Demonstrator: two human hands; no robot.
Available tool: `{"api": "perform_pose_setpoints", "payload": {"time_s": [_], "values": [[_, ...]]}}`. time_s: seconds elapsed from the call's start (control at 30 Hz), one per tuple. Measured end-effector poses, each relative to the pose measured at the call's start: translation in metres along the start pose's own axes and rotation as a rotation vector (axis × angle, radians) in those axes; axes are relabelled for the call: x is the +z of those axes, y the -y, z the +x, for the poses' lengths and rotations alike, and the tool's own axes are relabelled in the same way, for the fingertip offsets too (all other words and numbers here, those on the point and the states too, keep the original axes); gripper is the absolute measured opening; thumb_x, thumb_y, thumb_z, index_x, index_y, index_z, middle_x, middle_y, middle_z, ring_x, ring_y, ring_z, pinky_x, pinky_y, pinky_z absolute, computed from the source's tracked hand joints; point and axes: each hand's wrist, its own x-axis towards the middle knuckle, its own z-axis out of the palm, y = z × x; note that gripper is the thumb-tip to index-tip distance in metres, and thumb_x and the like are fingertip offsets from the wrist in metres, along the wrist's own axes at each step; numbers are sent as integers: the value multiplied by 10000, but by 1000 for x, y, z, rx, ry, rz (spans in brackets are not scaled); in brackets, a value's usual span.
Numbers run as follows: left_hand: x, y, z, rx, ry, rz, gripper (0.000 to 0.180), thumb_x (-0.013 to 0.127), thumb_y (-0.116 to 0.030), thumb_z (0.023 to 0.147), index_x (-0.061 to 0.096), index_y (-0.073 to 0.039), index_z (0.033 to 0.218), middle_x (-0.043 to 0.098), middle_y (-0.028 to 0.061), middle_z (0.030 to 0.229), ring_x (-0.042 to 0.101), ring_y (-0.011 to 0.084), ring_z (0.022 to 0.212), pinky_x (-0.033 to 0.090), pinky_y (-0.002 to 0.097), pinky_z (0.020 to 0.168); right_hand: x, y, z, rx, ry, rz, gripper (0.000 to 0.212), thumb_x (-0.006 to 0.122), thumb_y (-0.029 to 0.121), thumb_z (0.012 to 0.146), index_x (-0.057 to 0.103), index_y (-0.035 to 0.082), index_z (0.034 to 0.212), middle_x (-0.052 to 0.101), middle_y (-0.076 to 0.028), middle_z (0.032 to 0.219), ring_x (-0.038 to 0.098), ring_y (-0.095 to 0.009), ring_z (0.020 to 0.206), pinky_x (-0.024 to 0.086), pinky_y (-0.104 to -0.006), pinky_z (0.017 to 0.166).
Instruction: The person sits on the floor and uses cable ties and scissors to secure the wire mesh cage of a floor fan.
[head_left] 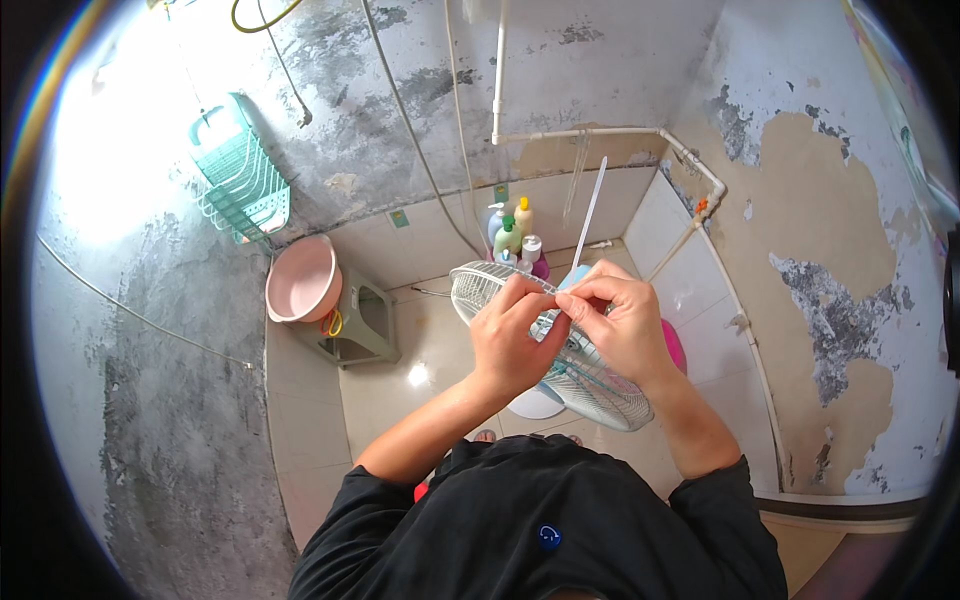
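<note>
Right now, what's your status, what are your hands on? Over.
Left hand and right hand both pinching at the white fan grille, a thin white strip sticking up from the fingers. Nothing in the way.

Blown-out daylight at ten o'clock, everything else evenly lit.
Glare whites out the grey plaster wall there; a bright spot gleams on the glossy cream floor tiles near centre. Focus is sharp mid-frame, pipes bow toward the black fisheye rim.
</note>
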Motion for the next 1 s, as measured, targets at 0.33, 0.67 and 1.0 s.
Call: {"api": "perform_pose_setpoints", "payload": {"time_s": [0.33,0.67,1.0], "values": [[7,2,-14,-57,65,-1,125,690,-49,639,572,-53,679,484,57,674,524,221,571,412,316,493,-8,1,11,-90,-166,86,73,657,11,761,625,-19,703,505,-7,644,417,-60,574,334,-210,517],[-4,6,-9,6,199,41,186,725,-114,643,604,-93,783,505,39,731,543,204,595,432,305,508,-13,-13,15,93,-122,331,117,654,77,791,641,-25,733,566,-1,633,492,-54,582,381,-205,529],[-2,0,-17,17,127,103,213,723,-123,624,575,-91,773,525,30,738,558,209,626,437,305,517,-12,-23,14,93,-143,392,106,646,83,803,652,-16,765,588,-4,640,472,-42,571,371,-189,528]]}}
